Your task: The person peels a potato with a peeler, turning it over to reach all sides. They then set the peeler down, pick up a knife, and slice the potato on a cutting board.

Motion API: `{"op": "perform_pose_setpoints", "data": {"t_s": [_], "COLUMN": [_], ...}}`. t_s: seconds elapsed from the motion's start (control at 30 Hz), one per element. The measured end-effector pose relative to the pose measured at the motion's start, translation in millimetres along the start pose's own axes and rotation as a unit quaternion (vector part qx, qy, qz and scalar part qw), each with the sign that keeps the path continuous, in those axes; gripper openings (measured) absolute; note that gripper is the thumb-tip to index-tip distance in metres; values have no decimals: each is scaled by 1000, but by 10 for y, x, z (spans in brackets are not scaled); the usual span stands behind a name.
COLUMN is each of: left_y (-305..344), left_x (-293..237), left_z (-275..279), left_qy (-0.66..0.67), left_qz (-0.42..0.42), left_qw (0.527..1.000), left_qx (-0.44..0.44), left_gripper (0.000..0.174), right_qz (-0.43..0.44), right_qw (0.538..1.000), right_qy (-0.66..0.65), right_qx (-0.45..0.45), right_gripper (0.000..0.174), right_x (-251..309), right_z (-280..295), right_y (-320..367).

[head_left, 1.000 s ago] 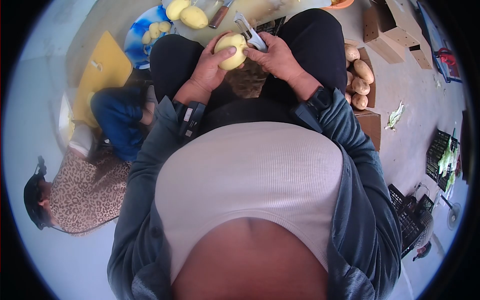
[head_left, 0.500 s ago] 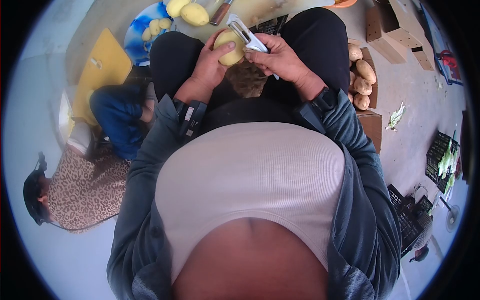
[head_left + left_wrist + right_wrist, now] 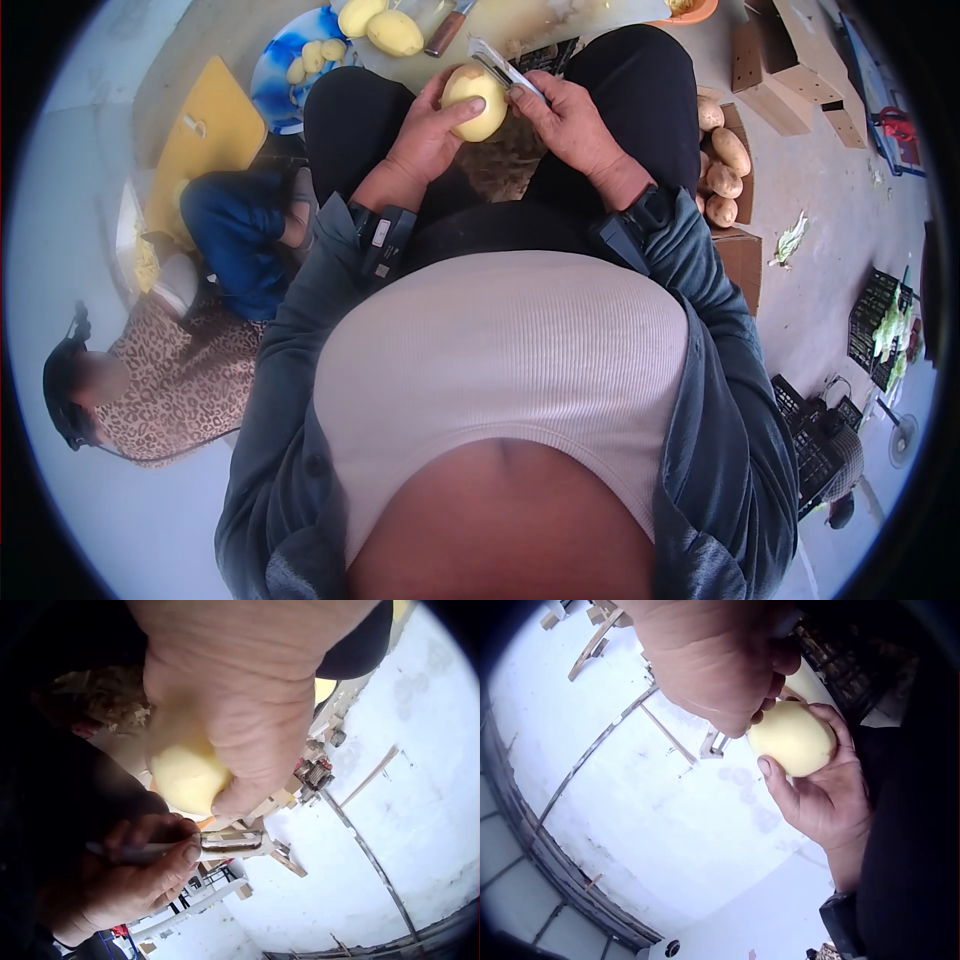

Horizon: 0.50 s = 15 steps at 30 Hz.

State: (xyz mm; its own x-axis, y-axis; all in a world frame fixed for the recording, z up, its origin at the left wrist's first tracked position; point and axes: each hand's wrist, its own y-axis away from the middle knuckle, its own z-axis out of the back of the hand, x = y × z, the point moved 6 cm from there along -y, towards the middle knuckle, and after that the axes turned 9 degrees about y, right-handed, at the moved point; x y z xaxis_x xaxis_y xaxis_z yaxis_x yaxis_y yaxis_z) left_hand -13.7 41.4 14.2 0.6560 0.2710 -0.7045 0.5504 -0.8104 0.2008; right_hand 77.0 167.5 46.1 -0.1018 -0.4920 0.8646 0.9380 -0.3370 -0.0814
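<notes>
Between the knees, my left hand [image 3: 425,135] grips a peeled, pale yellow potato [image 3: 482,112], with the thumb across its near side. A vegetable peeler [image 3: 500,66] with a white handle is held in my right hand [image 3: 578,128], its head up by the potato's upper right side. The left wrist view shows the peeler's slotted metal head [image 3: 232,840] just below the potato [image 3: 187,780]. In the right wrist view, fingers and thumb of the left hand [image 3: 829,799] cup the potato [image 3: 791,739] from the side and below; the right hand hides most of the peeler handle.
Peeled potatoes [image 3: 393,33] and a wooden-handled knife [image 3: 447,30] lie on a board ahead. A blue-and-white basin [image 3: 280,85] holds more potatoes. Unpeeled potatoes [image 3: 728,150] fill a cardboard box at the right. Another person [image 3: 170,390] sits at the left.
The peeler has shifted off the potato's face to its upper right side and turned more edge-on. The left hand keeps its grip on the potato, which shows more fully now.
</notes>
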Motion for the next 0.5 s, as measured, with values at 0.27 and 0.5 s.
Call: {"op": "perform_pose_setpoints", "data": {"t_s": [0.27,0.5], "left_y": [-32,-33], "left_x": [-16,-92], "left_z": [68,67], "left_qy": [-109,-323], "left_qz": [-39,-68], "left_qw": [993,944], "left_qx": [-3,-11], "left_gripper": [61,53], "right_qz": [112,121], "right_qw": [981,964], "right_qy": [157,237], "right_qx": [14,24], "right_gripper": [20,20], "right_x": [219,284], "right_z": [-40,-81], "right_y": [32,44]}}
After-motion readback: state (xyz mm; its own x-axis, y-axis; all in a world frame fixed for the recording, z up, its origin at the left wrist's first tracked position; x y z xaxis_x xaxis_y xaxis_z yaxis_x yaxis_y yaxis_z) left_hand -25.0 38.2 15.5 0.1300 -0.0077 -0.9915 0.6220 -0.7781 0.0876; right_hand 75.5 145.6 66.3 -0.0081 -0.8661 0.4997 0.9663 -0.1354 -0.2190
